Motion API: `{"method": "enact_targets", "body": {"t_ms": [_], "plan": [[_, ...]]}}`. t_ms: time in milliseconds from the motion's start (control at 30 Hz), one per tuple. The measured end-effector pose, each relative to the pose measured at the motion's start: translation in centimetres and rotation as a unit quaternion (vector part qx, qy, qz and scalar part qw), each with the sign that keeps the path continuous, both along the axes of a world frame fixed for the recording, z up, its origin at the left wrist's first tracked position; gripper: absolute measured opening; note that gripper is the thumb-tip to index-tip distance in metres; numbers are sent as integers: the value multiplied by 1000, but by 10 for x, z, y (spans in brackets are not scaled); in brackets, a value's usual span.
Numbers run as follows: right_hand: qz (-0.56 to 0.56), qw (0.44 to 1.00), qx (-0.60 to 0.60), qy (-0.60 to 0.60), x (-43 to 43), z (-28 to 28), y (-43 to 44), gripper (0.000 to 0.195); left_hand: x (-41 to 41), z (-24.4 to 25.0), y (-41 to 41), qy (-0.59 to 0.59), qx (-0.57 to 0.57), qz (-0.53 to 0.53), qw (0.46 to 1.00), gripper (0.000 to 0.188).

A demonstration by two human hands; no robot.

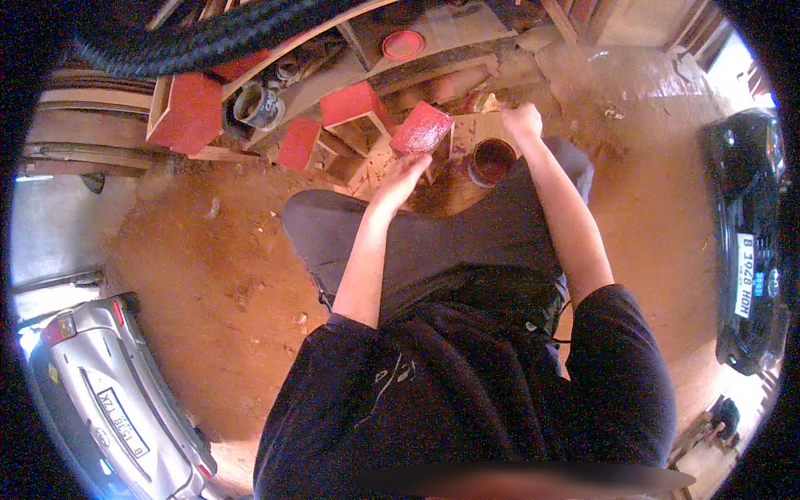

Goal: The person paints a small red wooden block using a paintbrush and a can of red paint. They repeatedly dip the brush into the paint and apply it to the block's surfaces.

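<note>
My left hand (pixel 405 178) holds a small red wooden box (pixel 422 128) by its near edge. The box is tilted, and its top face shines as if wet. My right hand (pixel 524 124) is closed in a fist farther right, around what looks like a paintbrush (pixel 489 103) with a pale part and a reddish end; its detail is blurred. Between my hands and close to my knee stands an open tin (pixel 492 161) of dark red liquid. Two more red open-fronted boxes, one (pixel 353 109) behind the other (pixel 299 145), rest left of the held box.
A larger red box (pixel 186 114) and a paint-smeared bucket (pixel 257 106) stand at the far left. A red round lid (pixel 403 45) lies on the workbench plank. A silver car (pixel 119 400) is parked at lower left and a black car (pixel 750 244) at right, on bare dirt ground (pixel 212 275).
</note>
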State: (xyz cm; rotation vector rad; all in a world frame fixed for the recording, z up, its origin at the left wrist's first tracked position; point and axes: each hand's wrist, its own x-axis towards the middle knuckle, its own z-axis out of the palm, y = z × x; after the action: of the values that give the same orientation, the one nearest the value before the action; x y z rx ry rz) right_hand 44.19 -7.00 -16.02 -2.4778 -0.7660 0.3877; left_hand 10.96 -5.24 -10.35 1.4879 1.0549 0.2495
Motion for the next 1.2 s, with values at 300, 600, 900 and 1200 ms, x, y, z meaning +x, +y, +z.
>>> {"method": "enact_targets", "body": {"t_ms": [300,600,900,1200], "plan": [[-19,1000,1,18,18,-8,-13,59,3,49,-18,-512,-454,295,667,79],[-37,997,50,54,23,-11,-17,67,-2,72,-32,-652,-433,48,621,83],[-41,998,25,38,26,-21,-9,59,-4,-26,-10,-264,-411,313,814,48],[-96,937,133,308,10,-5,2,33,77,-88,-12,-181,-534,246,788,50]]}}
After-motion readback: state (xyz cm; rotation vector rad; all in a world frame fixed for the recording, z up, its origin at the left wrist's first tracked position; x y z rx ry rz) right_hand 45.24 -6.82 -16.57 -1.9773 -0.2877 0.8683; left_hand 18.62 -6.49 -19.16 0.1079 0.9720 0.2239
